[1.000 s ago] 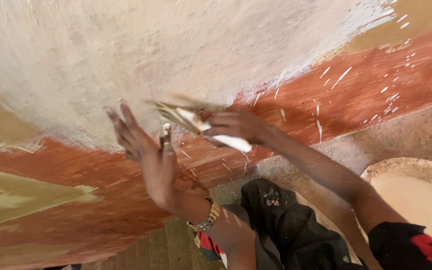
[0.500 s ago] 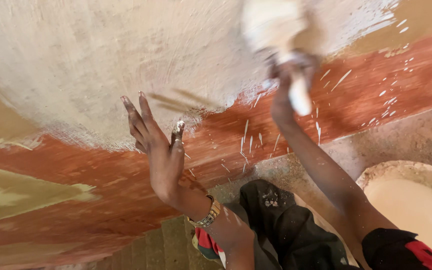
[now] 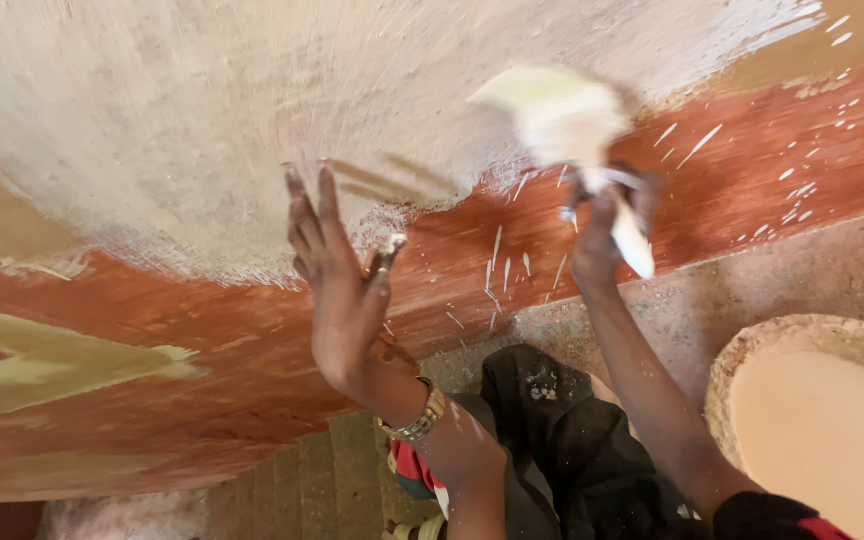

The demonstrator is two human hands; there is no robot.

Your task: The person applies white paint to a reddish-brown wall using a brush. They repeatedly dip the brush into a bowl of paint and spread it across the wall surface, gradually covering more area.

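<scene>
Gripping a brush (image 3: pixel 567 125), my right hand (image 3: pixel 602 235) is closed round its handle, the pale bristles blurred, seemingly against the wall (image 3: pixel 152 120). I see whitish paint covering the wall's upper part, red-brown below. My left hand (image 3: pixel 337 285) is open, fingers spread, flat by the wall. A paint-filled basin (image 3: pixel 752 350) sits lower right.

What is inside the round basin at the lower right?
The basin holds smooth pale beige paint or plaster mix, filling it nearly to the crusted rim. Its bottom is covered, and the frame edge cuts off the far part.
</scene>
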